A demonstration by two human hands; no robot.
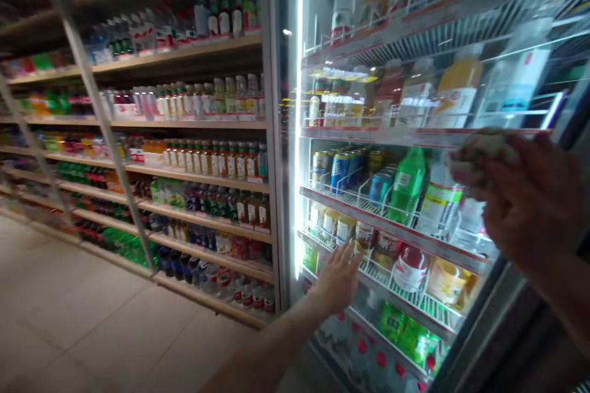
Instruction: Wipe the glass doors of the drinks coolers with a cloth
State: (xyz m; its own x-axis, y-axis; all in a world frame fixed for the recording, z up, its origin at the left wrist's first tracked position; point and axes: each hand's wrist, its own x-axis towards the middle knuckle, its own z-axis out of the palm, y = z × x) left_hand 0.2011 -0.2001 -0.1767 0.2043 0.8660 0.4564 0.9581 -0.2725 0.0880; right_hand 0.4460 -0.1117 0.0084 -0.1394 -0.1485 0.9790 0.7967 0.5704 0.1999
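Observation:
My right hand [534,202] is raised at the right, smeared by motion, with its fingers closed on a crumpled pale cloth [482,155]. Lower down, my left hand [336,279] reaches forward with fingers stretched out, nearest to the lower shelves of a lit drinks fridge [396,214]. Light reflections suggest glass in front of the shelves; whether my left hand touches it I cannot tell. Behind the hands stand a green bottle [408,187], blue cans [341,172], a red-filled bottle [410,269] and a yellow-filled bottle [448,282].
Long wooden shelves [198,124] with many rows of bottles run along the left. A metal post [104,110] stands before them. Pale floor tiles [101,313] lie at lower left. The fridge's dark frame edge [479,313] slants up at right.

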